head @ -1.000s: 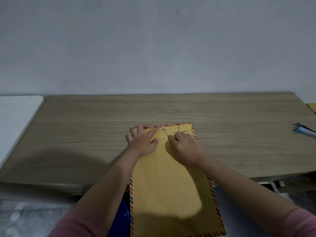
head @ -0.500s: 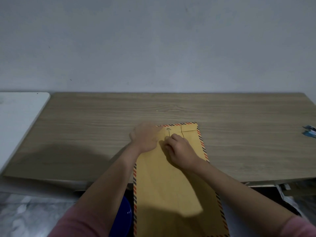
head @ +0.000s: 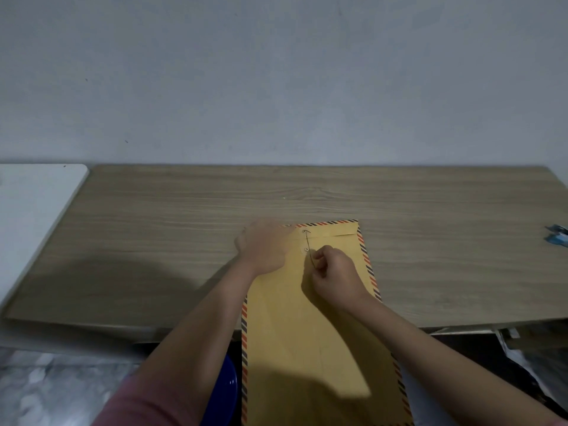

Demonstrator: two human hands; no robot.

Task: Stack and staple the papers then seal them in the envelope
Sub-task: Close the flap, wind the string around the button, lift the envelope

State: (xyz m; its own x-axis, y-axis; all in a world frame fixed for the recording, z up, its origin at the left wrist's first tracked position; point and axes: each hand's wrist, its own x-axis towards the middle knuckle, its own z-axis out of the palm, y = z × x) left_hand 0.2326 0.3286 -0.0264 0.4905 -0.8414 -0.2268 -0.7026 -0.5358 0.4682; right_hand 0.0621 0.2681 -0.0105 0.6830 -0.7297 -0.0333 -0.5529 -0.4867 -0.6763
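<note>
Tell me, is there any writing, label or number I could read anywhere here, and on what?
None can be read.
Envelope: plain brown face with a striped border, no words in view.
Blue thing at the table's right edge: too small and blurred to tell any print.
Wall: blank.

left hand (head: 266,245) blurred | envelope (head: 310,348) cut off below | papers hidden

Right hand (head: 336,273) pinching string (head: 308,248), left hand (head: 264,245) pressing envelope (head: 307,348), table (head: 430,241)
</note>
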